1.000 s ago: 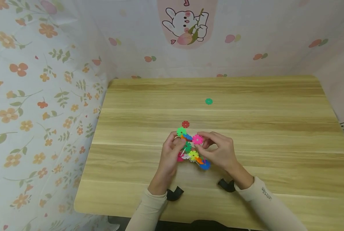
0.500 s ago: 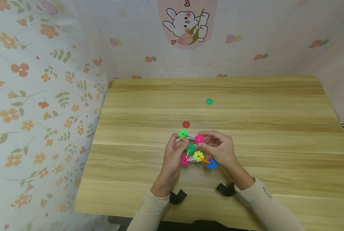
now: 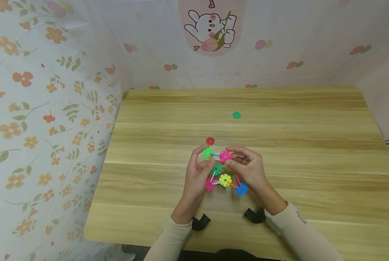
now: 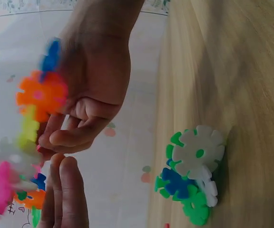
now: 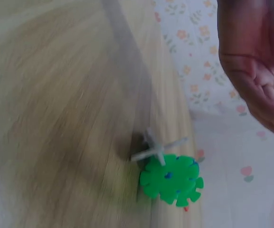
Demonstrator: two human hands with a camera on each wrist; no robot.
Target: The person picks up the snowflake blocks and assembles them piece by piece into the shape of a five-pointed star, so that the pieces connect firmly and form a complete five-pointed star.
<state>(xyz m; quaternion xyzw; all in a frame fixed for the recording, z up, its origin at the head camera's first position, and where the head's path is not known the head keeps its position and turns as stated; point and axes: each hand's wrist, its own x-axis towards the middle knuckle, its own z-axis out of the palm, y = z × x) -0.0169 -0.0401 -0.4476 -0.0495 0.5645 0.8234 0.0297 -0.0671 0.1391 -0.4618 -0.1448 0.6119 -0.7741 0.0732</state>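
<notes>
Between both hands is a ring-like chain of slotted snowflake discs, raised off the table. My left hand [image 3: 195,175] pinches it near a light green disc [image 3: 208,153] at its far left. My right hand [image 3: 250,165] has finger and thumb on a pink disc [image 3: 225,156], joined to the green one by a blue disc seen edge-on. Toward me the chain shows a dark green disc [image 3: 217,169], a yellow disc [image 3: 225,180] and a blue disc [image 3: 241,189]. In the left wrist view an orange disc [image 4: 42,95] hangs by the right hand.
A separate cluster of white, green and blue discs [image 4: 197,152] rests on the wooden table [image 3: 295,152] beneath the hands. Loose on the table beyond them lie a red disc [image 3: 210,141] and a green disc [image 3: 236,115]. A patterned cloth [image 3: 142,47] hangs behind the table.
The chain has been turned and spread out: its near part has swung right and toward me, and the blue disc between the green and pink ones now shows edge-on. Both hands keep their grip.
</notes>
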